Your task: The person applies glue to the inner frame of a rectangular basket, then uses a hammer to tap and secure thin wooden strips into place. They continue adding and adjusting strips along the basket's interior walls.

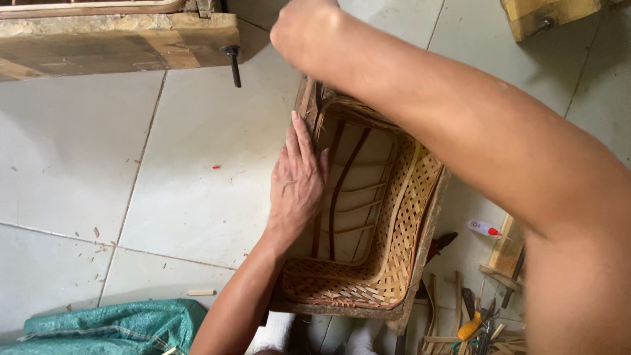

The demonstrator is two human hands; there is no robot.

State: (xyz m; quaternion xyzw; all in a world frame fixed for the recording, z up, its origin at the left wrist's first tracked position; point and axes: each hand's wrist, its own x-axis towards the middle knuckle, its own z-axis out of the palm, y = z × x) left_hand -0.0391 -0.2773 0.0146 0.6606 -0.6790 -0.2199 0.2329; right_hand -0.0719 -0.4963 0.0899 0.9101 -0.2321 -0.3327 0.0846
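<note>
While your left hand (297, 181) lies flat with fingers spread against the near-left rim of the woven bamboo basket (401, 223), its grip pinches nothing; the palm simply presses the edge, thumb tucked just inside the wall. The basket sits on the tiled floor (197, 164) directly under and to the right of that hand, held inside a rough wooden frame (427, 236) that hugs its outer side. Inside the basket you can see only its own structure: dark curved ribs and pale cross slats over an open, unwoven bottom, with lattice weave on the right wall and the near wall. Nothing loose lies in it.

Your right hand (305, 26) is above the basket's far corner, beyond the left hand, with the forearm crossing over the basket. It looks curled, but whether it is closed on anything you cannot tell, since the top edge cuts it off.

Right of the basket, well away from both grips, a heap of hand tools (476, 322) and bamboo strips lies on the floor. Near your left elbow sits a green woven sack (112, 329). Above the left hand, a wooden bench (118, 39) with a dark bolt juts in.
</note>
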